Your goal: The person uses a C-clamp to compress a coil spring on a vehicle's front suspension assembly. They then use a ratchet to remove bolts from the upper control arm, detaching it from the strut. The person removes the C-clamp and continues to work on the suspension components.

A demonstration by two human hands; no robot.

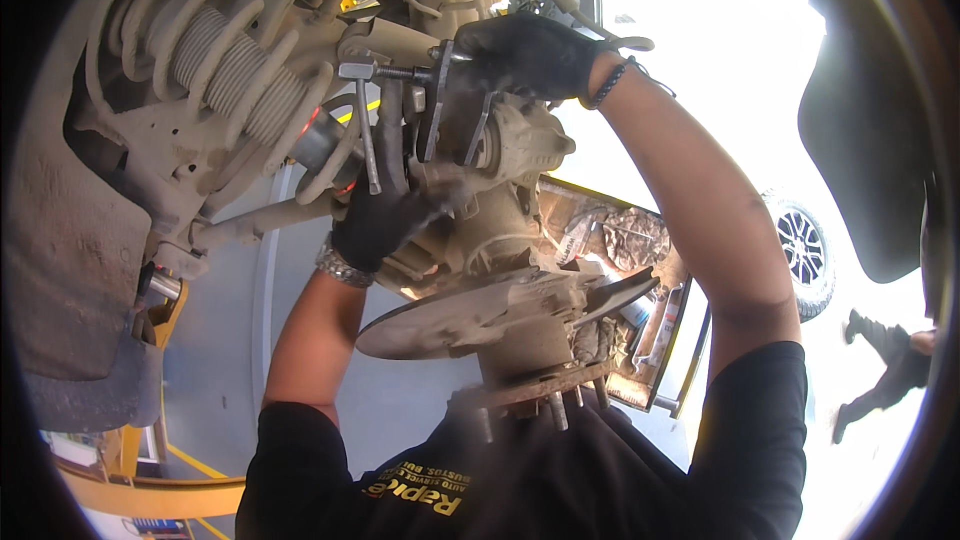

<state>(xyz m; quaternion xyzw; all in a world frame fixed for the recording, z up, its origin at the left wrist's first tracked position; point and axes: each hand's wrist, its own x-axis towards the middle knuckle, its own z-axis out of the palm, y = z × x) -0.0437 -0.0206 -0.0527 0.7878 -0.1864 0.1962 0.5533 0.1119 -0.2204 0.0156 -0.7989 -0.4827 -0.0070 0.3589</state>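
My left hand (385, 223), in a black glove, is raised beside the lower end of a T-bar handle (367, 135). Its fingers appear stretched upward near the bar, and its thumb side is blurred. That handle belongs to a metal screw press (438, 105) with a threaded rod and two flat dark plates. My gloved right hand (535, 55) is closed at the top of the press, holding it; some fingertips are hidden behind it. Close beside the plates is a dirty cast metal part (535, 140). Below them sits a brake disc (450, 315) with a studded hub (540, 387).
A coil spring with shock absorber (235, 70) and a suspension arm (265, 223) lie to the left. A tray of parts and rags (640, 240) stands below right. Further right are a loose wheel (800, 250) and another person's legs (885, 365).
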